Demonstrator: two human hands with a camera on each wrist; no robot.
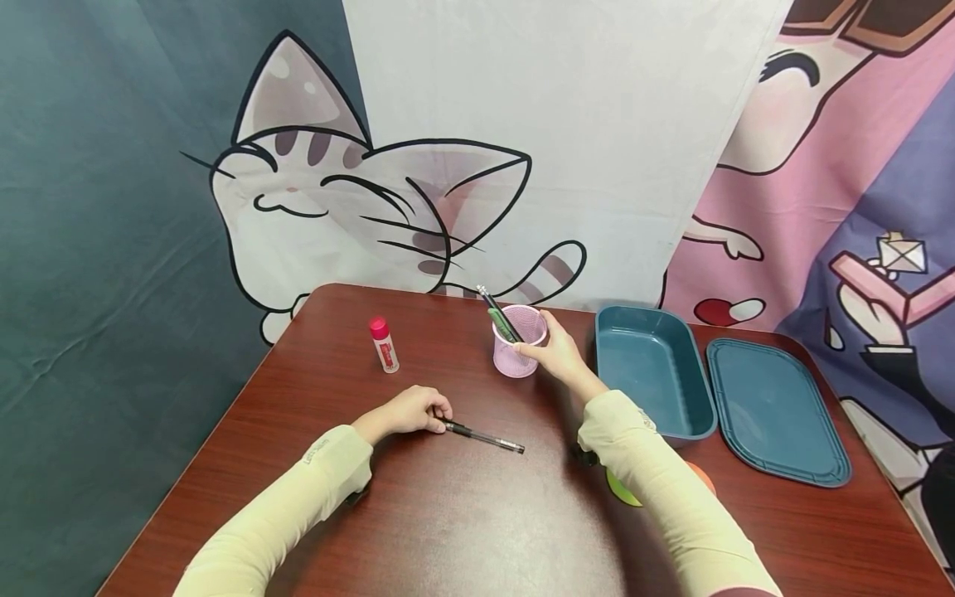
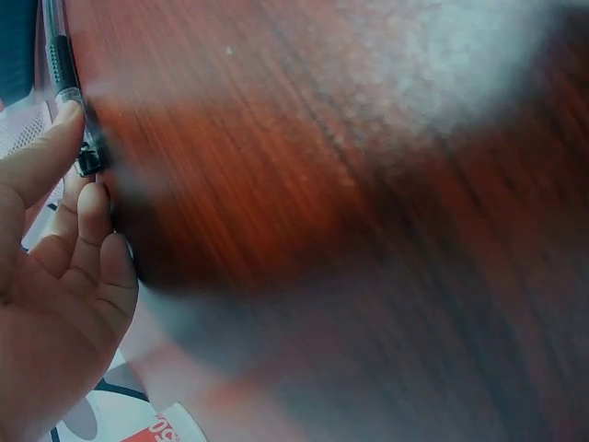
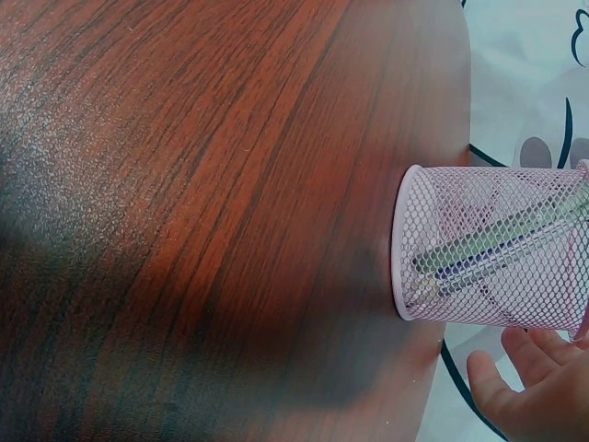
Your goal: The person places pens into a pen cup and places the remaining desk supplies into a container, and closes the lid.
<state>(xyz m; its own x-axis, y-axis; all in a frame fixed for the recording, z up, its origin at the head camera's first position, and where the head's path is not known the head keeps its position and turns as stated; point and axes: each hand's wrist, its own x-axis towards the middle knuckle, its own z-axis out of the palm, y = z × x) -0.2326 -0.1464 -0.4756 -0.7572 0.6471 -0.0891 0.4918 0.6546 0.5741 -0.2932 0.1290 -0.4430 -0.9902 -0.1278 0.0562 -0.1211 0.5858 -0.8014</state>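
Note:
My left hand [image 1: 410, 410] pinches one end of a black pen [image 1: 485, 437] between thumb and fingers. The pen slants away to the right, low over the table; in the left wrist view my thumb presses beside its black end [image 2: 87, 158]. At the back of the table, my right hand [image 1: 559, 352] holds a pink mesh pen holder [image 1: 511, 362] by its right side near the rim. Upright, the holder has a green pen [image 1: 500, 322] and a dark one leaning left inside; their lower ends show through the mesh [image 3: 488, 249] in the right wrist view.
A red-capped glue stick [image 1: 384, 347] stands left of the holder. To the right sit a blue open box [image 1: 705, 419] and its flat lid [image 1: 779, 410]. Under my right forearm peek a green item [image 1: 622, 491] and an orange one [image 1: 701, 475]. A cartoon cloth [image 1: 567, 99] hangs behind the table.

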